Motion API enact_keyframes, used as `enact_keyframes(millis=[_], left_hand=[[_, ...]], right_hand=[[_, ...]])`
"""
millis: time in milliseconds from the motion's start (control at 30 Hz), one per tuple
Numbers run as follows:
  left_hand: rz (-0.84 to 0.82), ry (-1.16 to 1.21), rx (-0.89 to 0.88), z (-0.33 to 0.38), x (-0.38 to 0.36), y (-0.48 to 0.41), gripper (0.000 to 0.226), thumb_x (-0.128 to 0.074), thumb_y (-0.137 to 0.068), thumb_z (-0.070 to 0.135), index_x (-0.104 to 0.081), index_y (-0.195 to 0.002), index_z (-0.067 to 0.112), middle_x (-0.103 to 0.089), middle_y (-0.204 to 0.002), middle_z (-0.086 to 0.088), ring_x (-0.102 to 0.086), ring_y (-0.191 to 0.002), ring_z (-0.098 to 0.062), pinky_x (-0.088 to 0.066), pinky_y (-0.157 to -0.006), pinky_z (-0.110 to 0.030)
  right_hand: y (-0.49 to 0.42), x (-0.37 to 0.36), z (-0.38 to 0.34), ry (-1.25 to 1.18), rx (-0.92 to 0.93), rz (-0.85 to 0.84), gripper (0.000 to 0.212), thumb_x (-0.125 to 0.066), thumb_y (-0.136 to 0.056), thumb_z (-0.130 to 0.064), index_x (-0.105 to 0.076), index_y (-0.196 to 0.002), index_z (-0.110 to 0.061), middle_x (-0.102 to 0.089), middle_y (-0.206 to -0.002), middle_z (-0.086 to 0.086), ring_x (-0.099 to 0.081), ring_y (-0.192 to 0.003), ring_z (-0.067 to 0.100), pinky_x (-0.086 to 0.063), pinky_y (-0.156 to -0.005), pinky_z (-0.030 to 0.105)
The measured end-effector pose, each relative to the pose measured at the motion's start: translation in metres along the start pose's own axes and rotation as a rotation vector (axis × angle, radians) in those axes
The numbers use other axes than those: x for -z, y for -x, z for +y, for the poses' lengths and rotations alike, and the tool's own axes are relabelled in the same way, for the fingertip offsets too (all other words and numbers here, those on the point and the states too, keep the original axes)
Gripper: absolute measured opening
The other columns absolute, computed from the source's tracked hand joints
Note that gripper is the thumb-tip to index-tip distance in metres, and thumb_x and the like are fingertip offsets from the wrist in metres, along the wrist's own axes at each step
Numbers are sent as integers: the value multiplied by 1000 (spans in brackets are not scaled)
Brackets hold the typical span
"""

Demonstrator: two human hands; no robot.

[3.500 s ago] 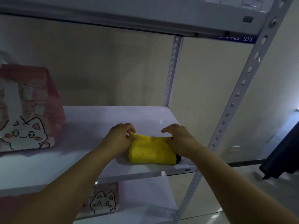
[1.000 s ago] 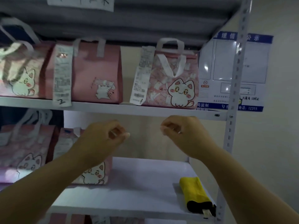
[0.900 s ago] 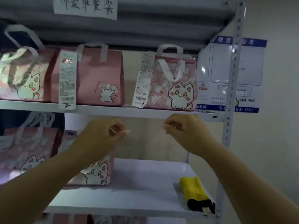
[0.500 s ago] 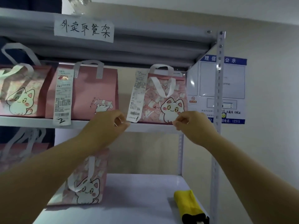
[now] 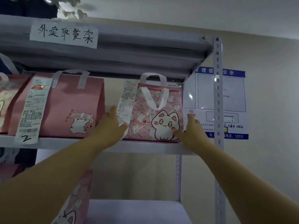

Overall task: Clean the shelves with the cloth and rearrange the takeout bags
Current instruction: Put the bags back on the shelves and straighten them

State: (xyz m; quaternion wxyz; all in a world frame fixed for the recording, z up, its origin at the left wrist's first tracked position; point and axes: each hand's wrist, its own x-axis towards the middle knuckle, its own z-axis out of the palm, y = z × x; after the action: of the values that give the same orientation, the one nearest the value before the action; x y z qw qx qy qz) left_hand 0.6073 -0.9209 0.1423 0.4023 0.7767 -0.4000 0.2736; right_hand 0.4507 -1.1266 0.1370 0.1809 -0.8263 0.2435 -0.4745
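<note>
The rearranging step is in hand, on the upper shelf [image 5: 145,147]. The cat-print takeout bag [image 5: 155,109] stands upright at the shelf's right end, just inside the right post [image 5: 218,94], with a long receipt [image 5: 127,102] hanging down its left front. Both hands flank it with fingers straight. The left hand [image 5: 110,128] is in the gap between this bag and the plain pink bag [image 5: 69,102], thumb touching the receipt. The right hand [image 5: 193,131] lies along the bag's right side, thumb on its lower front corner. Neither is curled round anything. The cloth is out of view. Next, I judge, both palms must press inward evenly to lift or slide the bag without tipping it or snagging the receipt.
</note>
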Motion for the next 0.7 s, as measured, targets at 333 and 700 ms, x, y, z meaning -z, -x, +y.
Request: enact_keyframes(millis=[333,700], left_hand=[[65,117,118,-16,-11,-8,33,-59,-89,20,-50,-120,15,-61,-122,-1,-59,-99,-21,-43,-70,-26],[247,374,-26,-4,42,63,37,-73,-79,20,-53,-111,19,-62,-101,7,-61,-87,-9,-51,-71,-25]], right_hand=[[-10,-15,8,-198,-10,39,41,-64,-86,-31,-45,-119,-16,-57,-108,1,-51,-88,16,-46,-71,29],[75,29,-25,-349,125,297,44,-71,-80,-31,-48,-116,-22,-58,-112,-3,-60,-95,15,-52,-71,25]])
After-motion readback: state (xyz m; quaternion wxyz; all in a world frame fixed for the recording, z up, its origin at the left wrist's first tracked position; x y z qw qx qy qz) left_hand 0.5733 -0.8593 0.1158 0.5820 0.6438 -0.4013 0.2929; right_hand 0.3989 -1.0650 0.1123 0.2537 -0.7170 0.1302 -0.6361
